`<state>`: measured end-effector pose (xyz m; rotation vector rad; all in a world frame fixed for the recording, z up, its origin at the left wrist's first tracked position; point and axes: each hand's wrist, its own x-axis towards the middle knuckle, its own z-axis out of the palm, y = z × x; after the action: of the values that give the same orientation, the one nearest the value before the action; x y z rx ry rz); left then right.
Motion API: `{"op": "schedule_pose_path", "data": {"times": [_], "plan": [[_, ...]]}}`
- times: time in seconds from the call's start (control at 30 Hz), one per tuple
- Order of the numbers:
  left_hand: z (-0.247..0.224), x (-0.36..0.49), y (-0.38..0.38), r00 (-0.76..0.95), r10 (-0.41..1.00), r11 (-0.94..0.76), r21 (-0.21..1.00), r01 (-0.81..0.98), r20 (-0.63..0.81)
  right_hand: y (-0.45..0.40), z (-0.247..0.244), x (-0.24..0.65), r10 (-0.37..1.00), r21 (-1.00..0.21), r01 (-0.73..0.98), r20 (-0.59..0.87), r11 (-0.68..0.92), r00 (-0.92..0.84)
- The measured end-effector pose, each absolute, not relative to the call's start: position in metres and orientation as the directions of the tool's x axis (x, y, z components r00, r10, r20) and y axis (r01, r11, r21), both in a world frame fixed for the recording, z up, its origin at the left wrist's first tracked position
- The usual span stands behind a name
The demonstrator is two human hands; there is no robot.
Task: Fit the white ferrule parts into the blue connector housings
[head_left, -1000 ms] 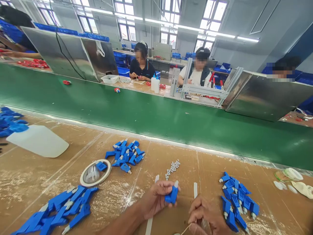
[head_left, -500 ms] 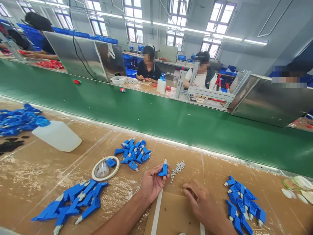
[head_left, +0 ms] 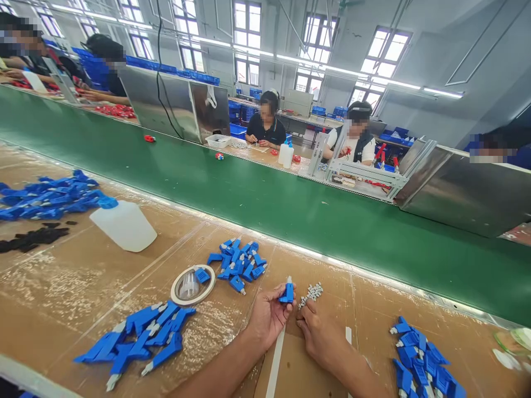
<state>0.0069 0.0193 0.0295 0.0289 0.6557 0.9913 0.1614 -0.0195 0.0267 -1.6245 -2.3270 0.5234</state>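
Note:
My left hand [head_left: 269,312] grips a blue plastic part [head_left: 287,293] between thumb and fingers, its pale grey tip pointing up. Just to the right, my right hand [head_left: 317,331] has its fingertips pinched together at the near end of a small pile of grey pieces [head_left: 312,293]; whether a piece is between them is hidden. Similar blue parts with grey tips lie in a heap [head_left: 238,262] beyond my left hand, in a larger heap [head_left: 136,337] to the left, and in another heap [head_left: 423,359] to the right.
A tape roll [head_left: 174,290] encircles a clear cup and a blue part. Farther left lie a white bottle [head_left: 124,226], black pieces [head_left: 33,237] and more blue parts [head_left: 53,196]. A green conveyor belt [head_left: 265,193] runs beyond the table edge, with people working across it.
My right hand has moved left and forward to the grey pieces, its fingers closing together. My left hand still holds the blue part. The camera view has shifted slightly left.

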Motion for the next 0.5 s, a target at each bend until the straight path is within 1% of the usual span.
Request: {"op": "schedule_pose_path", "data": {"times": [0.1,0.17,0.2,0.23,0.27,0.3,0.33,0.37,0.4,0.43,0.5], "plan": [[0.031,0.008,0.015,0.402,0.796,0.570,0.337,-0.749,-0.453,-0.022,0.039,0.164,0.946,-0.493,0.823,-0.002,0.282,-0.325],[0.031,0.008,0.011,0.443,0.806,0.580,0.371,-0.726,-0.393,-0.026,0.051,0.170,0.955,-0.523,0.813,0.008,0.256,-0.296],[0.031,0.009,0.009,0.472,0.806,0.588,0.389,-0.709,-0.356,-0.030,0.057,0.174,0.963,-0.548,0.804,0.007,0.228,-0.268],[0.029,0.010,0.007,0.503,0.803,0.596,0.406,-0.692,-0.320,-0.034,0.062,0.179,0.973,-0.604,0.776,-0.004,0.181,-0.230],[0.028,0.011,0.005,0.534,0.795,0.606,0.418,-0.677,-0.289,-0.039,0.065,0.183,0.983,-0.687,0.717,-0.025,0.115,-0.182],[0.026,0.013,0.002,0.558,0.786,0.615,0.424,-0.664,-0.266,-0.044,0.066,0.186,0.989,-0.784,0.620,-0.055,0.040,-0.134],[0.023,0.015,0.000,0.577,0.776,0.626,0.425,-0.655,-0.253,-0.049,0.065,0.189,0.992,-0.873,0.486,-0.088,-0.035,-0.088],[0.021,0.017,-0.003,0.593,0.767,0.635,0.424,-0.646,-0.246,-0.054,0.063,0.191,0.992,-0.938,0.334,-0.118,-0.095,-0.048],[0.019,0.020,-0.006,0.605,0.758,0.644,0.425,-0.637,-0.242,-0.058,0.060,0.192,0.990,-0.971,0.198,-0.138,-0.133,-0.013],[0.017,0.022,-0.009,0.616,0.750,0.652,0.428,-0.626,-0.240,-0.062,0.057,0.191,0.989,-0.984,0.103,-0.147,-0.147,0.014],[0.013,0.026,-0.014,0.633,0.735,0.666,0.435,-0.605,-0.245,-0.067,0.052,0.190,0.987,-0.988,-0.029,-0.153,-0.152,0.057]]}}
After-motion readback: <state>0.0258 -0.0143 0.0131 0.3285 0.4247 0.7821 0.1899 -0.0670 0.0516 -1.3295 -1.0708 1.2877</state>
